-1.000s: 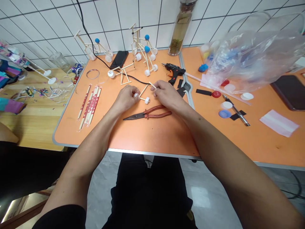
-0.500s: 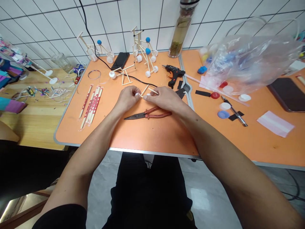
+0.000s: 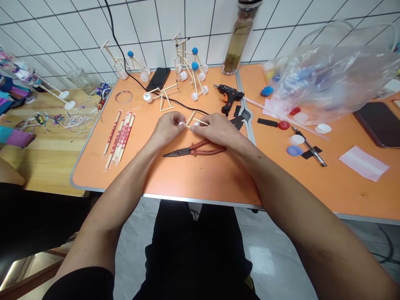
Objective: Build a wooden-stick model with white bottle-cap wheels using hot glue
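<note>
Between my hands is a small assembly of pale wooden sticks [image 3: 190, 118] with white round pieces at its ends. My left hand [image 3: 169, 128] pinches its left end by a white piece. My right hand [image 3: 217, 128] has its fingers closed on the right side, where another white piece and a stick show. The fingertips partly hide the joints. Just below the hands lie red-handled pliers [image 3: 190, 151]. A stick frame with a white wheel [image 3: 162, 96] stands behind my left hand.
Packaged chopsticks [image 3: 120, 137] lie at left. Behind are stick models with blue balls [image 3: 187, 62], a phone [image 3: 158, 79], a glue gun [image 3: 229, 96] and a tall bottle [image 3: 237, 41]. At right are a plastic bag [image 3: 331, 83], bottle caps and a pen [image 3: 309, 146].
The view has shifted very slightly. Both hands keep nearly the same hold on the stick assembly.
</note>
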Action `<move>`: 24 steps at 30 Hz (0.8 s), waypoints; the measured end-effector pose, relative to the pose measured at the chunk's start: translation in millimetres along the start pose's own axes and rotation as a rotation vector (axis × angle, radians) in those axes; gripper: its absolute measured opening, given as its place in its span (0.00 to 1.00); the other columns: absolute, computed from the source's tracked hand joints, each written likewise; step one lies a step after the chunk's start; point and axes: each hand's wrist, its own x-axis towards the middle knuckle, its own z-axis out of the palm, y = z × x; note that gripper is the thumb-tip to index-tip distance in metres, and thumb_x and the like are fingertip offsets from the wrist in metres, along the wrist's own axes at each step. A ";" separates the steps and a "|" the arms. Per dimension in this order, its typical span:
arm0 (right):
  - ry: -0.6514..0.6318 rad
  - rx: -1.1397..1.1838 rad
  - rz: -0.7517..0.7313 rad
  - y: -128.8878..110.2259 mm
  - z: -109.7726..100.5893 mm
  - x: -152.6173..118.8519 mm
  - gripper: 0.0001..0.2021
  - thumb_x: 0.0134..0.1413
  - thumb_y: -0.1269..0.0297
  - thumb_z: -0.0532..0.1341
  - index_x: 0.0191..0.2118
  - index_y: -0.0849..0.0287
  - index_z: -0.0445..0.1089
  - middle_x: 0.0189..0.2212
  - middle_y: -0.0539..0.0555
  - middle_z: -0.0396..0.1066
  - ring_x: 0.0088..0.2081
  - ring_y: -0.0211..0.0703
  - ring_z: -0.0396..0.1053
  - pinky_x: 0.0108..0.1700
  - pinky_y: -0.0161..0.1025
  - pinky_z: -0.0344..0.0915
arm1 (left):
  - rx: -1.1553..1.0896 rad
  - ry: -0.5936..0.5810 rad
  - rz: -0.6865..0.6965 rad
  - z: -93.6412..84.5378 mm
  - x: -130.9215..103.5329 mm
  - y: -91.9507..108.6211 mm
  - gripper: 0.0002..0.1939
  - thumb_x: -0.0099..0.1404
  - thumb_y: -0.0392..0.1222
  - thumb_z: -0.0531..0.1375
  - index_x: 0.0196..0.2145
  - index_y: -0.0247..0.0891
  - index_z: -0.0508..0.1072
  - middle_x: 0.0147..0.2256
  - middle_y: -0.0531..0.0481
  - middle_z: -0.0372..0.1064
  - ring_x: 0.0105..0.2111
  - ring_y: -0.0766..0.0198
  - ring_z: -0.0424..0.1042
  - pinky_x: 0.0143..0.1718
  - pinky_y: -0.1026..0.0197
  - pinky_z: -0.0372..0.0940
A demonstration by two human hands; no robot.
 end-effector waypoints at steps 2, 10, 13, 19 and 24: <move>-0.010 0.011 -0.003 -0.5 -1.2 -0.2 0.20 0.63 0.51 0.66 0.26 0.54 0.61 0.23 0.49 0.62 0.29 0.41 0.58 0.34 0.44 0.49 | -0.045 -0.012 -0.022 -4.0 -2.2 5.9 0.08 0.60 0.36 0.69 0.38 0.37 0.78 0.35 0.51 0.77 0.34 0.62 0.72 0.39 0.58 0.65; -0.040 0.022 -0.064 -0.8 -5.5 -1.4 0.21 0.63 0.52 0.67 0.26 0.54 0.60 0.23 0.48 0.61 0.29 0.40 0.57 0.35 0.45 0.48 | -0.201 -0.092 -0.093 -16.2 -6.9 16.4 0.12 0.67 0.47 0.71 0.34 0.38 0.77 0.30 0.49 0.77 0.30 0.64 0.71 0.31 0.61 0.63; -0.012 0.065 -0.153 2.3 -7.0 -1.2 0.20 0.63 0.51 0.68 0.27 0.54 0.62 0.24 0.48 0.62 0.29 0.40 0.56 0.35 0.44 0.47 | -0.327 -0.116 -0.122 -20.0 -6.2 15.4 0.18 0.63 0.53 0.77 0.34 0.38 0.78 0.30 0.50 0.75 0.28 0.67 0.71 0.30 0.62 0.66; 0.085 0.165 -0.332 11.9 -4.9 2.0 0.20 0.62 0.45 0.68 0.30 0.56 0.67 0.27 0.47 0.62 0.31 0.39 0.56 0.36 0.42 0.48 | -0.635 -0.232 -0.296 -21.5 -7.1 21.7 0.30 0.46 0.47 0.87 0.42 0.36 0.80 0.34 0.49 0.81 0.31 0.65 0.80 0.32 0.64 0.76; 0.170 0.175 -0.397 15.8 -1.0 4.8 0.18 0.63 0.45 0.68 0.36 0.57 0.75 0.28 0.47 0.64 0.32 0.40 0.58 0.37 0.42 0.49 | -0.706 -0.206 -0.318 -17.4 -8.4 27.2 0.29 0.45 0.35 0.86 0.43 0.36 0.80 0.33 0.51 0.82 0.27 0.68 0.79 0.28 0.68 0.75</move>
